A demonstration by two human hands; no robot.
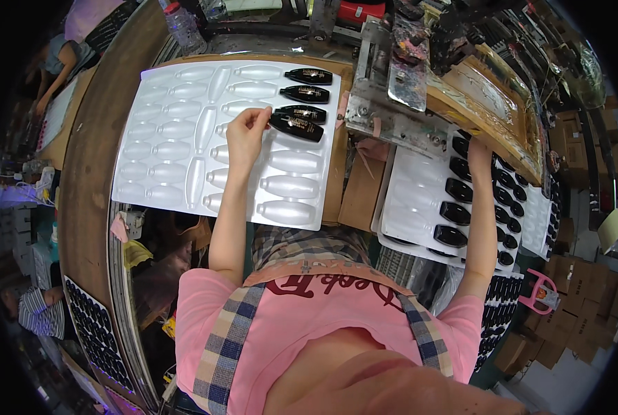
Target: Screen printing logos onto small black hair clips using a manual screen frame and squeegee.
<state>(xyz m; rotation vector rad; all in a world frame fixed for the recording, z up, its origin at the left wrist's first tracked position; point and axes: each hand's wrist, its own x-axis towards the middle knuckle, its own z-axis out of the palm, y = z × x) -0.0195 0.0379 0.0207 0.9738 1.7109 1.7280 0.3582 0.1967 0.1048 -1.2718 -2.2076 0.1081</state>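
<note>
My left hand [252, 133] pinches the narrow end of a black, bottle-shaped piece [297, 128] with gold-white print, over a white moulded tray [157, 174]. Similar printed black pieces [305, 93] lie in the tray's top right recesses; its other visible recesses are pale and unfilled. My right hand [480, 156] reaches among plain black pieces [459, 189] on a stack of white trays [409, 180] at the right, under the edge of a wooden screen frame [513, 131]. Its fingertips are hidden there.
A metal printing rig [375, 111] stands between the trays. A water bottle [183, 28] is behind the left tray. Co-workers [60, 59] [32, 310] are at the far left, beyond a dark board edge [81, 173]. Cardboard boxes [575, 297] and a pink stool [542, 290] are at the right.
</note>
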